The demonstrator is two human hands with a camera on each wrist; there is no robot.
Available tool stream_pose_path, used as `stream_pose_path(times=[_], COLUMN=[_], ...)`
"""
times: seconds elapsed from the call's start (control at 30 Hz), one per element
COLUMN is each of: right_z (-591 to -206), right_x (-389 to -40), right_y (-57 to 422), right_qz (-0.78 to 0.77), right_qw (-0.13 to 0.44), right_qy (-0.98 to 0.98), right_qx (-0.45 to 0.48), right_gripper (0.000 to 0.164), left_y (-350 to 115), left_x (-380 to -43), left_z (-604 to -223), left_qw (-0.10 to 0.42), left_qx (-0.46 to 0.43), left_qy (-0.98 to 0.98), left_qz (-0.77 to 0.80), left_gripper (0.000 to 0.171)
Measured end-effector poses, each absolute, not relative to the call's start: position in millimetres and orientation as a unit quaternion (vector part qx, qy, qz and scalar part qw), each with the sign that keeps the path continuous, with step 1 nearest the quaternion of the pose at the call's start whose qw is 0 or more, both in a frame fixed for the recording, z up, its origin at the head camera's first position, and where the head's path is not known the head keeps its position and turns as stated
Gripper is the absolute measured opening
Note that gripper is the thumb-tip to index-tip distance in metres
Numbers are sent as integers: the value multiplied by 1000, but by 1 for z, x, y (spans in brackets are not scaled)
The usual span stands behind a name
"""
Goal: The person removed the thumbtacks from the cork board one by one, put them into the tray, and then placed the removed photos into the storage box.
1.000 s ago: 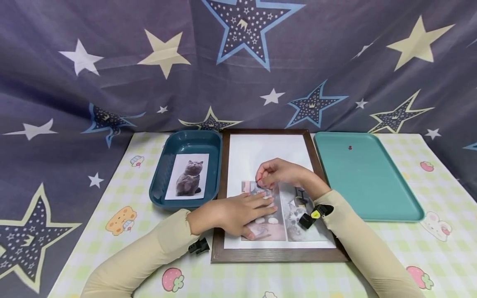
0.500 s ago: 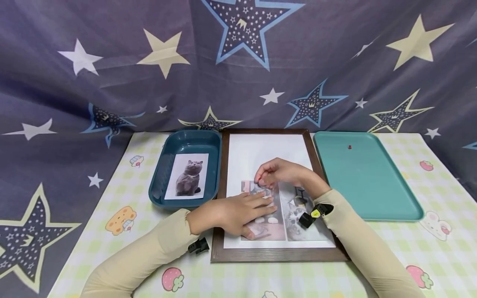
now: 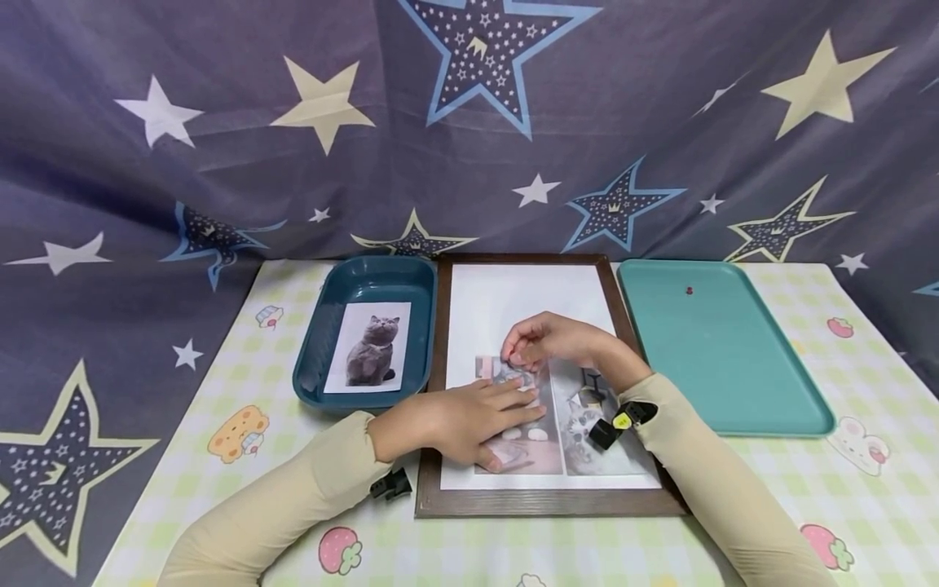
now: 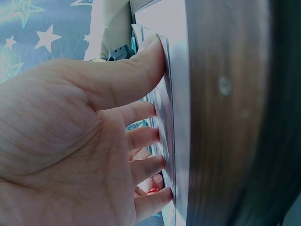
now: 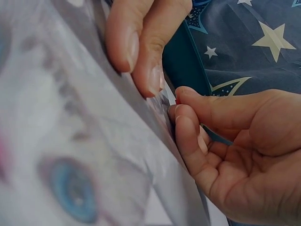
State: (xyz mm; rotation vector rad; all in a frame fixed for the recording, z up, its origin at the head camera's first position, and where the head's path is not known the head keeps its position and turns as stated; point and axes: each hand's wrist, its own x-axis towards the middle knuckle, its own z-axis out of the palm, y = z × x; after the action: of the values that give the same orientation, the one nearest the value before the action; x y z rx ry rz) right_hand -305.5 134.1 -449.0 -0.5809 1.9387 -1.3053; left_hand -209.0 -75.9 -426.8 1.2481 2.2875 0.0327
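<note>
My left hand [image 3: 465, 417] lies with spread fingers on a cat photo [image 3: 539, 458], pressing it against a brown-framed white board [image 3: 531, 297]. In the left wrist view, the fingertips [image 4: 153, 162] touch the photo's surface. Just beyond those fingers, my right hand [image 3: 550, 338] pinches a small red push pin [image 5: 178, 100] between thumb and forefinger, at the upper part of this photo. Most of the pin is hidden by the fingertips. A second photo, of a pale blue-eyed cat [image 3: 590, 456], lies right beside the first, partly under the right forearm.
A dark blue tray [image 3: 308, 379] left of the board holds a grey cat photo [image 3: 370, 355]. On the right, a flat teal tray [image 3: 734, 359] bears another red push pin [image 3: 689, 290]. A star-patterned curtain [image 3: 455, 179] hangs behind the checked tablecloth [image 3: 286, 489].
</note>
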Motion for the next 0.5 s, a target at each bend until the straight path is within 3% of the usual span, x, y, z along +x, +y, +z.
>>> stream_pose_path(times=[0.5], right_z=[-453], right_x=[-309], right_y=[136], right_qz=[-507], right_qw=[363], right_qy=[748], right_qx=[-227], right_gripper=[17], left_y=[-76], left_x=[-209], left_z=[-427], left_qw=[265], left_qx=[460], left_qy=[847], left_qz=[12], left_gripper=[85])
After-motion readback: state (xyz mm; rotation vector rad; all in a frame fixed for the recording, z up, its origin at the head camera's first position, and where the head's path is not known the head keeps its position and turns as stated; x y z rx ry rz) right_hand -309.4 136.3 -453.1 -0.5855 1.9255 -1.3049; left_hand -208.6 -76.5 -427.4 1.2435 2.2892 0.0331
